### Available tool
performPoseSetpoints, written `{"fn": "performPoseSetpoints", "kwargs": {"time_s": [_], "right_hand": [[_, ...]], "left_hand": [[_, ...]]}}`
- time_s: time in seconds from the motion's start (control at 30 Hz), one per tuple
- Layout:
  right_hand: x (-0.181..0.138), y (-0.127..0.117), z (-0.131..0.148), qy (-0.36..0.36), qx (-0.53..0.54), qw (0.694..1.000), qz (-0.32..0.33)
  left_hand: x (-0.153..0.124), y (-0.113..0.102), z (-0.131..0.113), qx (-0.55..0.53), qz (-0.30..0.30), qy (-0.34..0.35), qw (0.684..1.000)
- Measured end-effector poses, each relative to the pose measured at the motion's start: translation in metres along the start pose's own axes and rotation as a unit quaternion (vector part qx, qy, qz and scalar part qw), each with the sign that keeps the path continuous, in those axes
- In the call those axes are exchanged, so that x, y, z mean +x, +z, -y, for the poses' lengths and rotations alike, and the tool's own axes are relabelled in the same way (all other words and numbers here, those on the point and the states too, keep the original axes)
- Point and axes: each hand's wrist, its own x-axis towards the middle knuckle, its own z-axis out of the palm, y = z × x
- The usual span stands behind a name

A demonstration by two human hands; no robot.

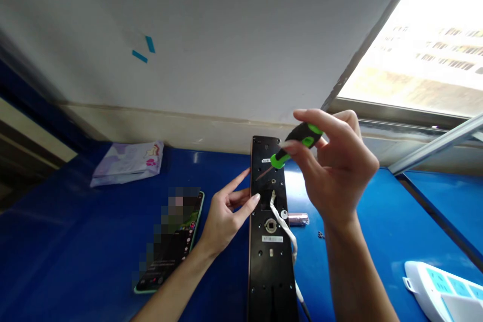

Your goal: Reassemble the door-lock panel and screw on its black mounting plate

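Fingers (313,126) of the right hand (335,171) pinch a green-and-black screwdriver (298,143), probably tip-down on the long glossy black lock panel (269,241); left hand (226,211), fingers spread, steadies the panel's left edge.

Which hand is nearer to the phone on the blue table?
Left. The left hand rests just right of the phone, against the lock panel; the right hand is raised beyond the panel, gripping the screwdriver.
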Motion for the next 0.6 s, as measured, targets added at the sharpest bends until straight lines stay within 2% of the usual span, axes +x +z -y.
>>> {"fn": "performPoseSetpoints", "kwargs": {"time_s": [0.17,0.27,0.33,0.4,0.53,0.6], "right_hand": [[0.002,-0.006,0.003,0.026,0.048,0.994,0.096],[0.002,-0.007,0.008,0.011,0.069,0.995,0.07],[0.002,-0.006,0.009,0.001,0.034,0.999,0.027],[0.002,-0.004,0.01,0.0,0.004,1.0,0.012],[0.003,-0.003,0.01,0.014,0.061,0.994,0.09],[0.002,-0.004,0.01,0.029,0.088,0.99,0.109]], "left_hand": [[0.0,0.001,-0.002,-0.005,0.002,-0.006,1.0],[-0.001,0.001,-0.002,-0.006,-0.003,-0.007,1.0],[-0.001,0.001,-0.001,-0.003,-0.008,-0.003,1.0],[-0.001,0.001,0.0,-0.004,-0.009,-0.002,1.0],[0.0,0.0,0.001,-0.012,0.0,-0.003,1.0],[0.0,0.0,0.001,-0.013,0.002,-0.003,1.0]]}}
